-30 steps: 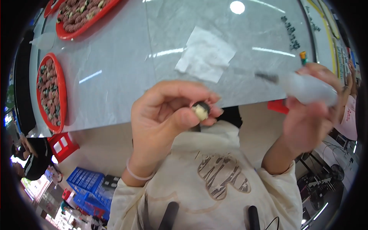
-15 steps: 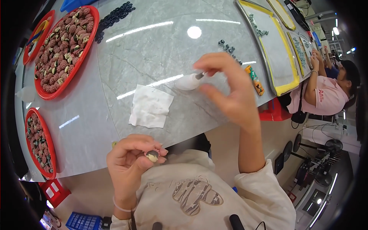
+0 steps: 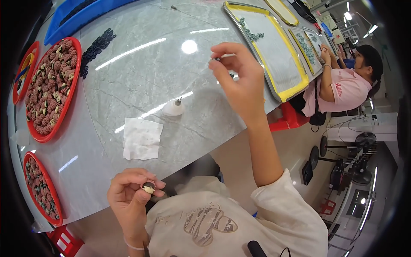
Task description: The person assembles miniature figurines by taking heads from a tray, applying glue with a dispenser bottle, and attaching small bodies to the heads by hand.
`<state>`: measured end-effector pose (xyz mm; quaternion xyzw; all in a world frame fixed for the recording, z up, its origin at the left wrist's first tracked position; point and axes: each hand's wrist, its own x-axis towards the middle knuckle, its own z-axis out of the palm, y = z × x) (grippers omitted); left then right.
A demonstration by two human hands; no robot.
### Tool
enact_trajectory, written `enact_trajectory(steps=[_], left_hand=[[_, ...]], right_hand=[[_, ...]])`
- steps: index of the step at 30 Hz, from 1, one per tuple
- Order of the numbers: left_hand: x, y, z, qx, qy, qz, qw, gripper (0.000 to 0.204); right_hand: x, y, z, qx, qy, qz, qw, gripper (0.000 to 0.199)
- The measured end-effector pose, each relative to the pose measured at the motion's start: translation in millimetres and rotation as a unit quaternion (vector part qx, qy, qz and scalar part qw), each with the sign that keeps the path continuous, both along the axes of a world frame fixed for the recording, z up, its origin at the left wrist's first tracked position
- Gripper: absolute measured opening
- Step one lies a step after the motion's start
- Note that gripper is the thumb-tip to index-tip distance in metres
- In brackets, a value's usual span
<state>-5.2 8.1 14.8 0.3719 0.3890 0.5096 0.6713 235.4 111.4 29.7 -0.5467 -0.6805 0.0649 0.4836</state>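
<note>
left hand [image 3: 130, 195] – low by the chest, fingers pinched on a small dark-and-cream piece [image 3: 148, 187] | right hand [image 3: 239, 79] – raised well away over the counter [image 3: 141, 85], fingertips closed on a thin white stick [image 3: 224, 55], lying roughly level, tip pointing left | white dispenser [image 3: 174, 109] and paper tissue [image 3: 141, 138] lie between the two hands, nearer the left

I can't make out what my right hand [image 3: 239, 81] pinches: only a thin pale sliver pokes past the fingertips, too small to name. The small dark-and-cream piece [image 3: 148, 187] in my left hand [image 3: 130, 197] is half buried by the thumb and fingers. The red tray [image 3: 53, 205] at lower left is cut by the dark rim. The bits on the yellow-edged tray [image 3: 295, 88] are too tiny to identify.
</note>
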Motion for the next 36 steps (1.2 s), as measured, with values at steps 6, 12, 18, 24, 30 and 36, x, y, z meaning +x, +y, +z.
enact_trajectory(steps=[6,12,18,24,30,36], left_hand=[[1,-1,2,-0.032,-0.026,-0.002,0.999,0.02],[3,0,-4,-0.03,-0.1,-0.025,0.994,0.023],[4,-1,-3,-0.042,-0.095,-0.022,0.994,0.036],[1,-4,-2,-0.038,-0.098,-0.011,0.994,0.035],[2,-7,-6,-0.006,-0.06,0.002,0.998,0.034],[0,-10,-10,0.04,-0.002,0.011,0.999,0.034]], right_hand=[[-11,-57,4,-0.14,0.361,0.159,0.908,0.012],[-39,-93,-1,-0.12,0.369,0.235,0.891,0.014],[-68,-94,-2,-0.183,0.329,0.251,0.892,0.022],[-76,-92,1,-0.141,0.196,0.327,0.914,0.022],[-81,-102,2,-0.111,0.15,0.282,0.941,0.023],[-85,-103,6,-0.028,0.054,0.264,0.963,0.029]])
